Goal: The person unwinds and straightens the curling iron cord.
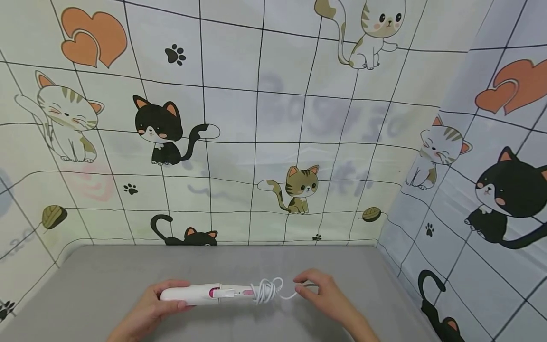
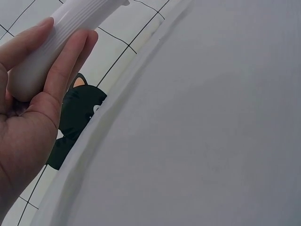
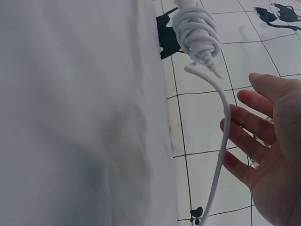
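A white hair straightener (image 1: 194, 294) with pink trim is held level above the grey surface. My left hand (image 1: 147, 308) grips its wide, ribbed handle (image 2: 70, 37), thumb on one side and fingers on the other. White cord (image 1: 266, 290) is wound in several coils round the narrow right end, seen also as a coiled bundle (image 3: 196, 33) in the right wrist view. From there a loose length of cord (image 3: 225, 127) runs past my right hand (image 1: 320, 290). Its fingertips (image 3: 228, 123) touch that length, while the thumb stands apart from it.
A grey cloth-covered table (image 1: 239, 263) lies under both hands. White grid-patterned curtains (image 1: 231, 190) with cartoon cats enclose the back and sides, close behind the table's far edge.
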`<state>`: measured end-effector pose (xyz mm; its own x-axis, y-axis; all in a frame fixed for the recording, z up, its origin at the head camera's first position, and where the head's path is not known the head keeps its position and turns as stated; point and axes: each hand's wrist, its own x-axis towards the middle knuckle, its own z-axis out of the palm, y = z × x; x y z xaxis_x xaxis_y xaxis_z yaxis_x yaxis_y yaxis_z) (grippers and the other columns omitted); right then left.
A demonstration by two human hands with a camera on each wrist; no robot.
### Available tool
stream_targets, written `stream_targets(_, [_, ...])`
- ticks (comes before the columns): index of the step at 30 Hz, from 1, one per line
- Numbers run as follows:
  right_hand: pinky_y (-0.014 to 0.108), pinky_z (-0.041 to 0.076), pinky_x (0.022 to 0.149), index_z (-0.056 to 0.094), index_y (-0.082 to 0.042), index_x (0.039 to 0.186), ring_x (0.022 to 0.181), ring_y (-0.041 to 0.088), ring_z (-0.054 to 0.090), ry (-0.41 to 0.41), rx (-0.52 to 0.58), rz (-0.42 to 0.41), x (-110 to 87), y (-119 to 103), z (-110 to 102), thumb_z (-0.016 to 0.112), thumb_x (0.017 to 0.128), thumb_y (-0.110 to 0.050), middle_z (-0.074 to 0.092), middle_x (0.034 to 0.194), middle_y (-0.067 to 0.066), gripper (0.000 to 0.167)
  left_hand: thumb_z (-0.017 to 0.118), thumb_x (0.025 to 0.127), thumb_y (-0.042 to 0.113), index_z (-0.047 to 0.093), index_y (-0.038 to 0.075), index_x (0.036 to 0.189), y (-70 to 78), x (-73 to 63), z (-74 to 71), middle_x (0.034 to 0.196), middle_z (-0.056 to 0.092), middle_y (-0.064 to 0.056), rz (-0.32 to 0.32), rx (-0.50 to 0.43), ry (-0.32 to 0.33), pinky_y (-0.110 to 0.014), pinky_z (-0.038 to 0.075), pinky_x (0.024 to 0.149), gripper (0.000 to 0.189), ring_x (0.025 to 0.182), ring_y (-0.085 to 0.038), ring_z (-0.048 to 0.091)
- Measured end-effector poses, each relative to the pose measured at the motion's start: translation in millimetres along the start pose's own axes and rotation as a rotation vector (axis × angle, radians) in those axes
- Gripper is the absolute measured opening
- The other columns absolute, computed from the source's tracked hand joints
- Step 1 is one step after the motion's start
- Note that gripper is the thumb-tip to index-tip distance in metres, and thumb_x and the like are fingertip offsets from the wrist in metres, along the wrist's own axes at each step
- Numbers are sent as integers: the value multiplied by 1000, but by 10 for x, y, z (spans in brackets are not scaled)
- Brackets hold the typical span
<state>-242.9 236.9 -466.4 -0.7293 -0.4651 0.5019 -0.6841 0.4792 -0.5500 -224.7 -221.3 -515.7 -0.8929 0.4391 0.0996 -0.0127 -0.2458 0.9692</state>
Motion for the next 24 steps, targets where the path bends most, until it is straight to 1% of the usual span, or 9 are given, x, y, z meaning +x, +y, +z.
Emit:
stream_targets(3, [40,62,82,75,-12,105,94,13,68,-40,32,19,16,1,48,75,95,-16,73,101,0,10,64,92,-13,73,11,124,4,13,-18,124,61,-4,4,-2,-2,-44,58,99,41,110,-22,65])
stream_targets(6, [41,62,83,75,-8,105,94,9,67,-87,75,80,31,-3,79,74,96,-17,74,100,5,12,64,92,-13,72,8,125,8,26,-34,124,62,-3,4,0,4,-45,58,99,40,110,-22,64])
stream_targets(9, [42,62,84,76,-6,105,95,7,67,-120,113,144,46,-12,96,73,96,-18,74,100,7,15,65,92,-12,72,8,125,9,39,-52,124,62,-2,3,-1,12,-45,58,99,40,110,-22,64])
stream_targets(11, [37,62,81,76,-5,105,94,6,67,-132,119,164,47,-15,100,74,96,-18,74,99,8,16,64,92,-13,72,10,125,6,36,-56,124,62,-1,8,-8,9,-45,58,99,41,111,-22,64])
stream_targets(14, [30,61,74,75,-3,103,89,6,66,-145,130,163,46,-3,108,75,94,-15,74,99,10,15,63,91,-15,73,11,125,-6,34,-67,124,62,-2,35,-19,0,-46,57,100,43,111,-22,65])
stream_targets(16, [24,58,68,76,-2,101,85,4,64,-151,131,155,38,12,115,76,93,-13,74,97,9,14,62,92,-16,73,11,126,-16,30,-77,124,62,-2,48,-26,-10,-46,57,100,44,111,-22,65])
stream_targets(20, [21,55,63,78,-3,97,80,1,59,-141,117,105,15,48,129,78,91,-11,73,92,2,10,61,92,-15,73,12,126,-25,17,-95,124,64,0,47,-26,-14,-43,58,99,45,111,-20,65])
stream_targets(24, [22,55,59,80,-5,93,78,0,57,-109,84,41,-13,80,140,79,89,-9,73,88,-2,6,62,92,-14,73,14,125,-21,6,-105,123,65,1,37,-14,-11,-42,58,99,44,111,-19,65])
